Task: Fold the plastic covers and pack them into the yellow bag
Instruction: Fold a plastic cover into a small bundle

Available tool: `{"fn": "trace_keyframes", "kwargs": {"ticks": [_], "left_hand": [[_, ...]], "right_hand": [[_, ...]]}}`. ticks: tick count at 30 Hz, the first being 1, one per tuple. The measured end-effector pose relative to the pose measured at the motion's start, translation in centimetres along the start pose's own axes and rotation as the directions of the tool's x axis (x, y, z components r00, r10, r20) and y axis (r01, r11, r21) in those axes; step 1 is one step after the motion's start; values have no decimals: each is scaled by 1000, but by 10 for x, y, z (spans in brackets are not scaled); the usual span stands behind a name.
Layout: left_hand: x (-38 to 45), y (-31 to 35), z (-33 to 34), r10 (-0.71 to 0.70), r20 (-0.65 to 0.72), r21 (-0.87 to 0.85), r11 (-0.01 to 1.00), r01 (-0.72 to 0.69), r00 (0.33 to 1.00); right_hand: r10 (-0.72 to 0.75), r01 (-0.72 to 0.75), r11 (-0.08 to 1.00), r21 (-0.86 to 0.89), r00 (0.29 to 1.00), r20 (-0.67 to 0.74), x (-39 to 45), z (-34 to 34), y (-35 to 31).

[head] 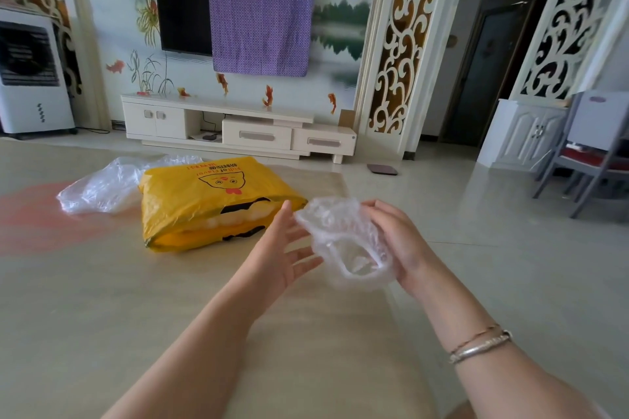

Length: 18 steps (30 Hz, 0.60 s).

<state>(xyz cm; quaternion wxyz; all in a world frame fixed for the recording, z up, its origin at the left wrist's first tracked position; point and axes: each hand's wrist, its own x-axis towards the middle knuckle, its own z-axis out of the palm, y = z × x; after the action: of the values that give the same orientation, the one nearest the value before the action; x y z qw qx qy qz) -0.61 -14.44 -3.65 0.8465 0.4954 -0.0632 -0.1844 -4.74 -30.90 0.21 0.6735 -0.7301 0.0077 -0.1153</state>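
Plastic cover (343,241), crumpled and not yet folded, sits in our right hand (394,241), fingers curled behind it; our left hand (286,241) is spread flat just beside it, holding nothing. Past it the yellow bag (211,201) lies on the table (102,282), apparently already part filled. Farther, a loose clear plastic sheet (102,187) looks unpacked. Midway, we judge.

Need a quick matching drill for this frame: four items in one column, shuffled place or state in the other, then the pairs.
1. yellow bag
2. crumpled plastic cover
3. left hand
4. purple cloth

A. draped over the TV
B. held in the right hand
C. lying on the table, mouth toward the person
D. open, fingers spread

Pairs: 1-C, 2-B, 3-D, 4-A
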Motion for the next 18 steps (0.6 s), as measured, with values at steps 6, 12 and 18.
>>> {"fn": "trace_keyframes", "kwargs": {"ticks": [6,12,18], "left_hand": [[-8,0,-5,-58,290,193,981,1,955],[-6,-1,-10,-73,236,284,959,3,969],[-2,1,-11,162,7,164,973,-161,987]], "right_hand": [[-10,15,984,-179,1000,29,-2,-3,6],[-93,17,912,-410,982,-166,6,-7,10],[188,-249,775,-581,968,-166,7,-13,14]]}}
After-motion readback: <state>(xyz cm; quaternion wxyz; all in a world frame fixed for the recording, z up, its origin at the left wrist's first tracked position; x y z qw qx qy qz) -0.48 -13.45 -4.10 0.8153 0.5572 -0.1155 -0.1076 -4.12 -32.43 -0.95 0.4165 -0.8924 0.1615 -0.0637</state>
